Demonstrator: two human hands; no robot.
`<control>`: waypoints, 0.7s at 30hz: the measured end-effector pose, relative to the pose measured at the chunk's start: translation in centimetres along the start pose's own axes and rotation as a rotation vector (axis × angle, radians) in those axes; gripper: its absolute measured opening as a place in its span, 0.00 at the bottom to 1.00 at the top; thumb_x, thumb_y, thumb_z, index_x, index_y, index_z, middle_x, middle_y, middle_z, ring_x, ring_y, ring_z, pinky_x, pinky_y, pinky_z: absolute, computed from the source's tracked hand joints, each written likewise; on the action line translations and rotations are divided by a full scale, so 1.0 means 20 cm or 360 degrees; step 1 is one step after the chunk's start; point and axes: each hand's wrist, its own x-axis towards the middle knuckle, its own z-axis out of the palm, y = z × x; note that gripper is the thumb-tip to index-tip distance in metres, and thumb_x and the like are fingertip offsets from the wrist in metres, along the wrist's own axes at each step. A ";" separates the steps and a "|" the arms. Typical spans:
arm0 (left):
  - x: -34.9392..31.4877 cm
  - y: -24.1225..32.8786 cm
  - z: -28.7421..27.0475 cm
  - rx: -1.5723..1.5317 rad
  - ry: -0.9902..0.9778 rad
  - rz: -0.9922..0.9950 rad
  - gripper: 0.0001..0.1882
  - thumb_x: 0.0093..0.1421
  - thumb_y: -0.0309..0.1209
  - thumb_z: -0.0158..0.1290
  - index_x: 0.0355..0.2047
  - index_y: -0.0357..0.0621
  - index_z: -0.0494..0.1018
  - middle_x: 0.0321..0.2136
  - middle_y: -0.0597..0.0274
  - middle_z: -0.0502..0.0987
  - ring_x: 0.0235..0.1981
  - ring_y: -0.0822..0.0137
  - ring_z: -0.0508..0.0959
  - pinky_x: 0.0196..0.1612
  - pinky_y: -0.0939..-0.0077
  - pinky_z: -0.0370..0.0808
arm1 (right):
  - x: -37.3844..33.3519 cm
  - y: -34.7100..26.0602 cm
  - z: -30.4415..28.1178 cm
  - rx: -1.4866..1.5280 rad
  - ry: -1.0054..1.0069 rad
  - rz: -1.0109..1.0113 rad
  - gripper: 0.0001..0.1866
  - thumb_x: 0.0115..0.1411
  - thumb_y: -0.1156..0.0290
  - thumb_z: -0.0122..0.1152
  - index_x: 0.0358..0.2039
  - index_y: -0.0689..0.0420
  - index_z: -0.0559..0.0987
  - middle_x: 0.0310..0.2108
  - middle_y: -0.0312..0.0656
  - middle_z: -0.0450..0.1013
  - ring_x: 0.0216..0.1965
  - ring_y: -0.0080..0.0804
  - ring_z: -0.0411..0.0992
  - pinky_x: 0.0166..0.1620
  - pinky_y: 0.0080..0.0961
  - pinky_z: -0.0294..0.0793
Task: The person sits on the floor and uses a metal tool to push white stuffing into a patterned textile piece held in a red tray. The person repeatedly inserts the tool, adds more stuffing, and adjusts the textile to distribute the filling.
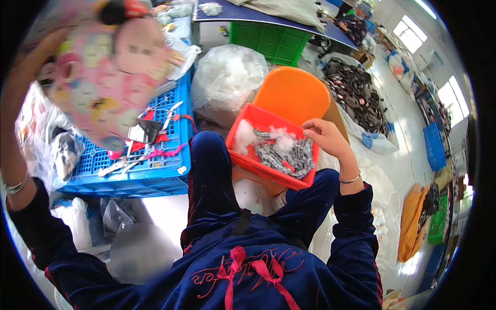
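Note:
My left hand [45, 50] is raised at the upper left, closed on a blurred pink printed cloth piece [95, 77] with a black and red part at its top. That piece hangs over a blue plastic crate [139, 188], whose top bears scissors [172, 114], red and pink fabric scraps and a dark flat object [145, 131]. Over the right edge of a red tray [289, 182] hovers my right hand [329, 138], fingers loosely bent and apart, with nothing visible in them. Inside the tray lie white fluffy stuffing [244, 137] and grey-black mottled fabric pieces [299, 156].
An orange rounded panel [294, 93] rises behind the tray. Beside it stands a clear bag of white stuffing [227, 77]. A green crate [268, 41] sits under a blue-topped table [237, 14]. Dark pieces [356, 90] fill a large sack at the right.

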 end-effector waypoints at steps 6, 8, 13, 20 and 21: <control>0.20 0.31 1.22 0.0033 -0.0367 0.0832 0.08 0.52 0.34 0.60 0.24 0.44 0.75 0.23 0.63 0.73 0.28 0.61 0.78 0.32 0.66 0.75 | -0.21 0.22 -0.20 0.0343 0.0601 0.0070 0.10 0.64 0.71 0.57 0.41 0.65 0.77 0.33 0.37 0.77 0.34 0.21 0.75 0.39 0.19 0.73; 0.14 0.39 1.60 -0.0062 -0.0519 0.1200 0.05 0.48 0.30 0.58 0.26 0.47 0.74 0.27 0.62 0.74 0.31 0.58 0.77 0.35 0.64 0.74 | -0.27 0.22 -0.24 0.0418 0.0909 0.0097 0.09 0.65 0.70 0.56 0.39 0.64 0.77 0.32 0.35 0.75 0.33 0.20 0.74 0.38 0.17 0.72; -0.23 0.32 2.24 0.0014 -0.1085 0.1363 0.02 0.51 0.27 0.52 0.27 0.45 0.73 0.29 0.62 0.74 0.34 0.62 0.76 0.41 0.67 0.72 | -0.28 0.30 -0.20 0.0420 0.0823 0.0093 0.08 0.66 0.72 0.54 0.37 0.63 0.77 0.30 0.34 0.75 0.34 0.19 0.72 0.38 0.17 0.71; -0.28 0.35 2.22 -0.0474 -0.1247 0.0963 0.17 0.55 0.29 0.54 0.46 0.40 0.72 0.34 0.57 0.76 0.38 0.57 0.76 0.44 0.65 0.71 | -0.02 0.15 -0.05 0.0426 0.0617 -0.0171 0.09 0.65 0.74 0.55 0.41 0.67 0.74 0.37 0.38 0.74 0.37 0.20 0.73 0.43 0.19 0.73; -0.29 0.35 2.23 -0.0548 -0.1214 0.0946 0.19 0.55 0.29 0.54 0.47 0.39 0.71 0.35 0.56 0.76 0.39 0.57 0.76 0.45 0.65 0.71 | 0.05 0.14 -0.04 0.0404 0.0538 -0.0077 0.10 0.65 0.74 0.54 0.43 0.66 0.74 0.37 0.39 0.74 0.39 0.21 0.73 0.44 0.20 0.72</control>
